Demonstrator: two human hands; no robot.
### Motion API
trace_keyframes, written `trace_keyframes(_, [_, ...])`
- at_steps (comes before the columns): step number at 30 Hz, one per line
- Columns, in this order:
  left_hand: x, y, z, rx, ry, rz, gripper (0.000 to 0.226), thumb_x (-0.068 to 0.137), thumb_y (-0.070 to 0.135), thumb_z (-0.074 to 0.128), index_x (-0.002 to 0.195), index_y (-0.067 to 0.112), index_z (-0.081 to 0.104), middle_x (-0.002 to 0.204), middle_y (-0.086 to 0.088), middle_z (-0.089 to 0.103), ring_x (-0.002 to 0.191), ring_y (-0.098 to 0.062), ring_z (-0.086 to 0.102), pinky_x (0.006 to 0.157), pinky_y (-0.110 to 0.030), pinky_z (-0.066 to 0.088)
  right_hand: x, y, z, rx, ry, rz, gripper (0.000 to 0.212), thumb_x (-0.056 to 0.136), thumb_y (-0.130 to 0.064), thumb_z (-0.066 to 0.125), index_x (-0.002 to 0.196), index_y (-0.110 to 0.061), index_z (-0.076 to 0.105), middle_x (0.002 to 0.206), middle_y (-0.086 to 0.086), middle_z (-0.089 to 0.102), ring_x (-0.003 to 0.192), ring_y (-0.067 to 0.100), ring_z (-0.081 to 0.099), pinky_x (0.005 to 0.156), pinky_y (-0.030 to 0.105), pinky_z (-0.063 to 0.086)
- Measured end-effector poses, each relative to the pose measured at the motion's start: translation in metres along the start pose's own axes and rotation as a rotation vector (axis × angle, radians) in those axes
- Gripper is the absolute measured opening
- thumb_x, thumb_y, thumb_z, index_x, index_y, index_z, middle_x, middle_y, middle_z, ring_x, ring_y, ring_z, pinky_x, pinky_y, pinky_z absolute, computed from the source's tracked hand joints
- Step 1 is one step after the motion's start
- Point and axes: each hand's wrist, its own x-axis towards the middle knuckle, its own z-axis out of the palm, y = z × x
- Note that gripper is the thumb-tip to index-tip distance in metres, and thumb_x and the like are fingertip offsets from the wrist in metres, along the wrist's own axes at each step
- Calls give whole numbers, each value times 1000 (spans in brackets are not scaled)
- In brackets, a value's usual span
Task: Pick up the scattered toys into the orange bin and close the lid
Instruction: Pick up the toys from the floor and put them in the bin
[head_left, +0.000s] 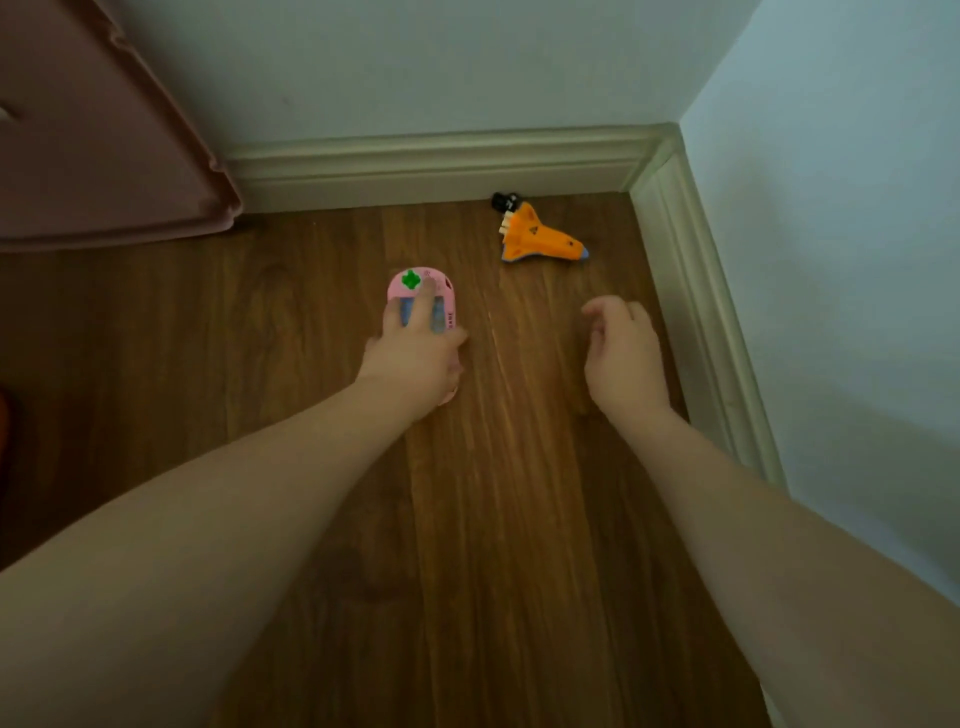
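Observation:
A pink handheld game toy with a green cross button lies on the wooden floor. My left hand covers its near end, fingers laid over its screen and thumb along its right side. An orange toy space shuttle lies further back near the corner, its nose pointing right. A small black toy sits just behind it against the skirting board. My right hand hovers above the floor to the right of the game toy, fingers loosely curled and holding nothing. The orange bin is out of view.
A pink cabinet or box stands at the left against the back wall. White skirting boards run along the back and right walls and meet in the corner. Bare wooden floor stretches between my arms.

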Motion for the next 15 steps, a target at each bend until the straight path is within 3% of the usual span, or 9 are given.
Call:
trace_keyframes(3, [6, -10, -2, 17, 62, -16, 33, 91, 35, 54, 121, 21, 55, 156, -5, 1, 141, -39, 3, 108, -55, 30, 32, -20, -7, -39, 36, -57, 38, 88, 5, 39, 115, -14, 57, 124, 10, 50, 113, 30, 49, 89, 39, 44])
trace_keyframes(7, [10, -35, -3, -81, 202, 43, 50, 88, 26, 61, 133, 14, 42, 155, -3, 15, 140, -34, 15, 109, -47, 33, 73, -49, -5, -80, 93, -99, 32, 96, -12, 38, 126, -13, 49, 129, 11, 46, 107, 32, 54, 83, 40, 44])
trace_keyframes(11, [9, -42, 2, -159, 263, 64, 58, 87, 25, 63, 138, 16, 38, 156, -5, 16, 142, -27, 16, 113, -37, 25, 103, -67, 10, -328, -101, -178, 55, 93, -44, 47, 138, -14, 37, 137, 15, 38, 118, 37, 48, 86, 42, 43])
trace_keyframes(15, [13, -44, -3, -84, 216, 71, 61, 89, 29, 59, 142, 20, 32, 156, -4, 13, 143, -25, 14, 109, -38, 33, 119, -69, 22, -546, -202, -281, 64, 89, -47, 52, 142, -18, 31, 140, 14, 39, 125, 36, 39, 88, 44, 43])
